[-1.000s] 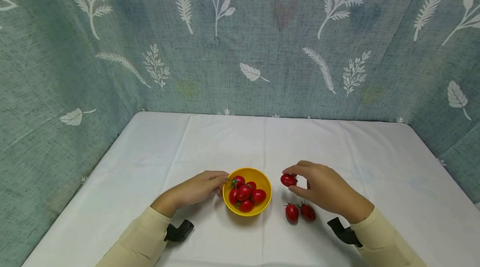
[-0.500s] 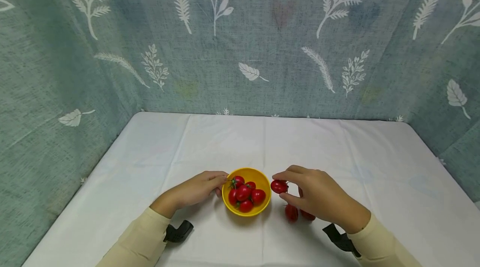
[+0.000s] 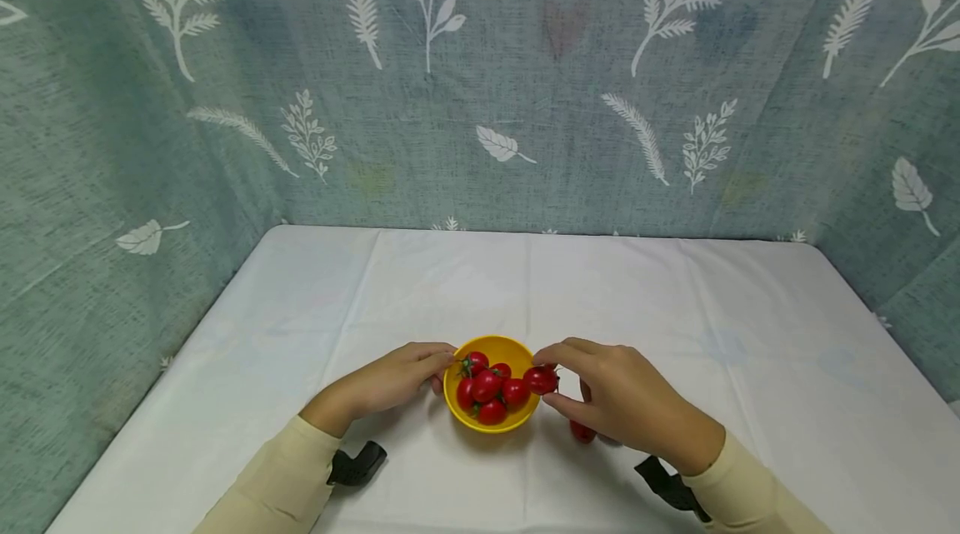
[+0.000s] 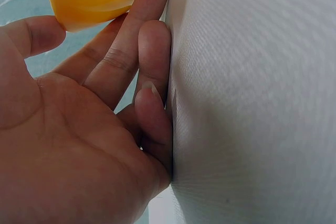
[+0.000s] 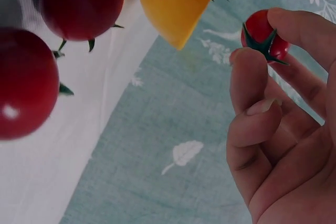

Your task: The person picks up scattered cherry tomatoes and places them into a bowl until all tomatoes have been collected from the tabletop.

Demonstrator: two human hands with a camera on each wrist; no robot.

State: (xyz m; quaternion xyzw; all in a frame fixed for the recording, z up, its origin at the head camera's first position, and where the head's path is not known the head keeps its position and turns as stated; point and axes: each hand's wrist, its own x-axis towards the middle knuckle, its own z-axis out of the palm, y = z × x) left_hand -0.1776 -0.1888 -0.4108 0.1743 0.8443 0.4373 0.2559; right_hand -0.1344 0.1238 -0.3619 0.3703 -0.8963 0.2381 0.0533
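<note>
A yellow bowl (image 3: 492, 429) stands on the white tablecloth with several red cherry tomatoes (image 3: 486, 386) in it. My left hand (image 3: 397, 376) holds the bowl's left side; in the left wrist view the thumb touches the rim and fingers lie against the bowl's outer wall (image 4: 89, 3). Between thumb and fingertips, my right hand (image 3: 626, 392) pinches another cherry tomato (image 3: 541, 380) at the bowl's right rim. Its green calyx (image 5: 261, 44) faces the right wrist camera. Two more tomatoes lie on the cloth, one (image 5: 81, 3) beside the other (image 5: 26, 85), partly hidden under the right hand in the head view.
White cloth (image 3: 420, 284) covers the table and stretches behind and to both sides of the bowl. A grey-green curtain with white leaf prints (image 3: 480, 184) hangs along the back and sides. Each wrist carries a black camera mount (image 3: 358, 464).
My right hand has carried its tomato leftward from beyond the bowl's right side to its rim, covering more of the two loose tomatoes. The left hand and bowl have stayed in place.
</note>
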